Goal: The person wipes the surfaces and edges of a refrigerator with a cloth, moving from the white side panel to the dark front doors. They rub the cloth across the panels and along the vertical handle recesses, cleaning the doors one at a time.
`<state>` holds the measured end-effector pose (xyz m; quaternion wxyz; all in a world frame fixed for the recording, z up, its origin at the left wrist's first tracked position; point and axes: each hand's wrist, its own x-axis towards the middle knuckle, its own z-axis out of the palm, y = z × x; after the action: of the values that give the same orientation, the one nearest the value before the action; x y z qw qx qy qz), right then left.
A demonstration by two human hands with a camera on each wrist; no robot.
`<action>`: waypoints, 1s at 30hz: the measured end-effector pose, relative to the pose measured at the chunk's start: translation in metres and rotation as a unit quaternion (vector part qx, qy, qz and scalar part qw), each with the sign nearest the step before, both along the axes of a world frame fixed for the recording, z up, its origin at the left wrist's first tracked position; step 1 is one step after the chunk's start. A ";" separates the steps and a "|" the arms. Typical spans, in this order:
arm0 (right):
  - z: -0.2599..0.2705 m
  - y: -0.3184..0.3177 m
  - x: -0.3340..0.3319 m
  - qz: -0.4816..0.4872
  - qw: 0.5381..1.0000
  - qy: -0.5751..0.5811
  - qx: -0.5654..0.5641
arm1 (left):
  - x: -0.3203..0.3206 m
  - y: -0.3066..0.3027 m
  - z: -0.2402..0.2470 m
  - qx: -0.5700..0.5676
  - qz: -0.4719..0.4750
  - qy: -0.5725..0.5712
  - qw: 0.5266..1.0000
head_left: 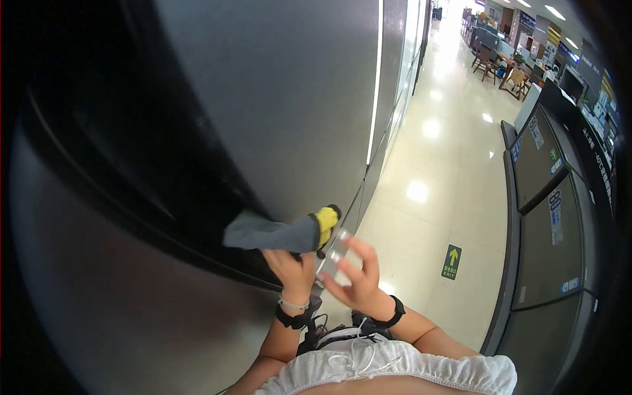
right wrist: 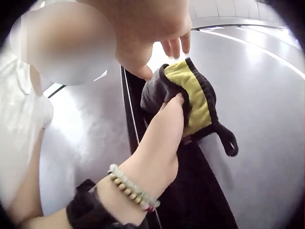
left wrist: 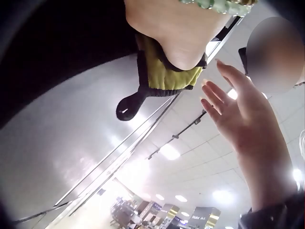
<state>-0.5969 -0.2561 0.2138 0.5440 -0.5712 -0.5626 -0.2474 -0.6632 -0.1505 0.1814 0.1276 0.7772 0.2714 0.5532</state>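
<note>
My left hand (head_left: 289,273) grips a folded cleaning cloth (head_left: 273,234), grey on one side and yellow on the other. Black edging and a hanging loop (right wrist: 227,139) show on the cloth in the right wrist view, with the left thumb lying over its fold. The cloth is beside a dark recess between two large grey panels (head_left: 276,99). Just right of the cloth, my right hand (head_left: 359,280) is raised with its fingers loosely spread and nothing in them. Its palm (left wrist: 243,114) shows in the left wrist view, apart from the cloth.
A pale tiled floor (head_left: 411,224) runs ahead on the right, with a green exit sign (head_left: 451,262) on it. Dark appliances with stickers (head_left: 550,224) line the right side. Farther off are wooden chairs (head_left: 485,62) and a table.
</note>
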 end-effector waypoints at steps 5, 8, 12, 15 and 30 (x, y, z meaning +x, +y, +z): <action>0.017 -0.005 0.016 0.216 0.972 -0.080 -0.035 | 0.012 -0.008 0.049 -0.007 0.043 -0.087 0.995; 0.026 0.003 0.024 0.205 0.972 -0.113 -0.026 | 0.008 -0.009 0.043 -0.115 0.076 -0.059 0.989; 0.035 0.029 0.024 0.140 0.978 -0.154 -0.001 | 0.013 -0.004 0.027 -0.074 0.091 -0.037 0.992; 0.040 0.050 0.022 0.053 0.983 -0.174 0.022 | 0.010 0.005 0.015 -0.028 0.095 -0.010 0.995; -0.069 0.070 0.032 0.098 0.982 -0.147 -0.068 | 0.001 0.024 -0.081 0.130 0.113 0.063 0.983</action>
<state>-0.5644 -0.1857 0.1446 0.4369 -0.5063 -0.7053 -0.2352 -0.6623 -0.1261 0.1002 -0.0552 0.7845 0.2912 0.5447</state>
